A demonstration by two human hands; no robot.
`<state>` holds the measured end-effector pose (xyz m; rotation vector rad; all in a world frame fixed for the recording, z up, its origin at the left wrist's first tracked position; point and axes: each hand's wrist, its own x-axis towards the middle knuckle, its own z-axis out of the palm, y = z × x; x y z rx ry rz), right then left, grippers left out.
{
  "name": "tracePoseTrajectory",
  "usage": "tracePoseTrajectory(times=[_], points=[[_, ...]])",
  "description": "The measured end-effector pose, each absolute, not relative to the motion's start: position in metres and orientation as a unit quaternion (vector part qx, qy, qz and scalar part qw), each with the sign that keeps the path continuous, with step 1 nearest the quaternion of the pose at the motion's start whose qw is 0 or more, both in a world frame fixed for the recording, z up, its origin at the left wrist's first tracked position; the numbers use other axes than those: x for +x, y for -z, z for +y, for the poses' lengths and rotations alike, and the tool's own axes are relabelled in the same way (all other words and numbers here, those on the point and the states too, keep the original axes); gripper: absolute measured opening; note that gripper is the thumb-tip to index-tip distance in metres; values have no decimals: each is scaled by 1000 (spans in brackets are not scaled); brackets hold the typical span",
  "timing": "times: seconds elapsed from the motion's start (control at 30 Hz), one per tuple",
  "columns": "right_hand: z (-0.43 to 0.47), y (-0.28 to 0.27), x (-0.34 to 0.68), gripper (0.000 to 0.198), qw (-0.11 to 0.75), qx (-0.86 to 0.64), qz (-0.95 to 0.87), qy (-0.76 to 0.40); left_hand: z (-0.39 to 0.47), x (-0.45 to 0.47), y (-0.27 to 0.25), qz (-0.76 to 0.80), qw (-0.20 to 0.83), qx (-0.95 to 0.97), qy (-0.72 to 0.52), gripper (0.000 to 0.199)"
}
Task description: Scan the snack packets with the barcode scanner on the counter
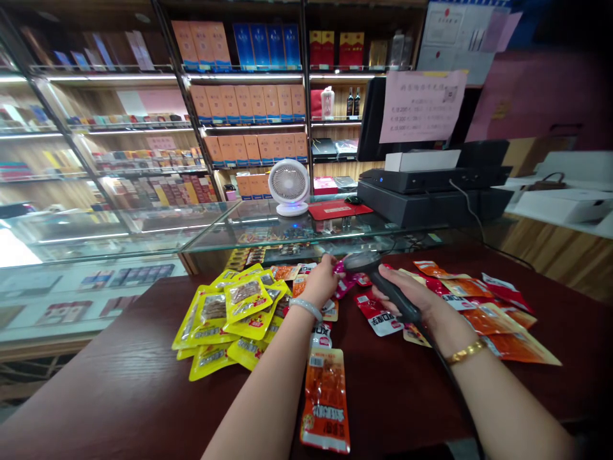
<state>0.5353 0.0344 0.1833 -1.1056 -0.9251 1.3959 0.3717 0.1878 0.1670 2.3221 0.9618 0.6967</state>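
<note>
My right hand (407, 291) is wrapped round the handle of a dark barcode scanner (395, 291). The scanner's head points left, close to my left hand (323, 279). Between the fingers of my left hand is a shiny purple snack packet (343, 284), partly hidden by the hand and the scanner. Yellow snack packets (246, 300) lie in a heap left of my left wrist. An orange snack packet (326, 402) lies flat between my forearms. A red and white packet (378, 313) sits below the scanner. More orange and red packets (493, 313) are piled right of my right hand.
The dark red wooden counter (119, 377) carries the packets. Behind it stands a glass display case (230, 233) with a small white fan (289, 185) and a red mat (335, 209). A black cash drawer (426, 201) and monitor (371, 121) are at the right. Scanner cable trails toward the front.
</note>
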Motion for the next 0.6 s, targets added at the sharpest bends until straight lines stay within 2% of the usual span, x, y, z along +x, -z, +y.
tracePoseTrajectory(times=[0.07, 0.1, 0.27, 0.33, 0.6], points=[[33, -187, 536, 48, 542, -460, -378, -593, 188, 375, -164, 296, 319, 858, -273, 48], [32, -188, 536, 48, 544, -459, -374, -595, 189, 374, -163, 292, 315, 862, -268, 50], [32, -187, 539, 48, 546, -460, -361, -600, 199, 354, -169, 443, 97, 877, -159, 39], [33, -185, 540, 48, 545, -463, -360, -600, 200, 349, -170, 471, 45, 872, -121, 41], [34, -182, 536, 45, 552, -458, -385, -581, 198, 349, -168, 444, 20, 893, -75, 57]])
